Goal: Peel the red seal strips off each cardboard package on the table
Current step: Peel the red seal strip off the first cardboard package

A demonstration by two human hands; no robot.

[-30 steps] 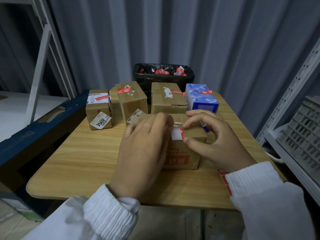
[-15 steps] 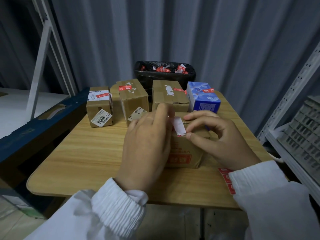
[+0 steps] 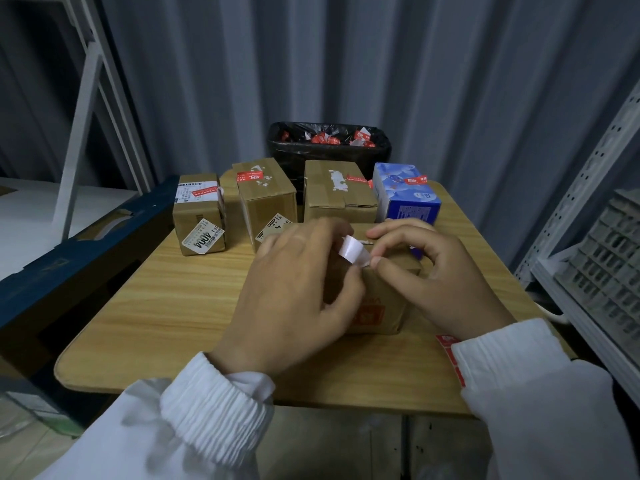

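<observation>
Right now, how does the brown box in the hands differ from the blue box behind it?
The brown box is cardboard; the blue box is printed blue and white. The brown box's strip curls up, white underside showing, between the left hand and right hand; the blue box's red strip lies flat on top. The hands are on the brown box; nothing touches the blue box. Both sit on the table.
</observation>
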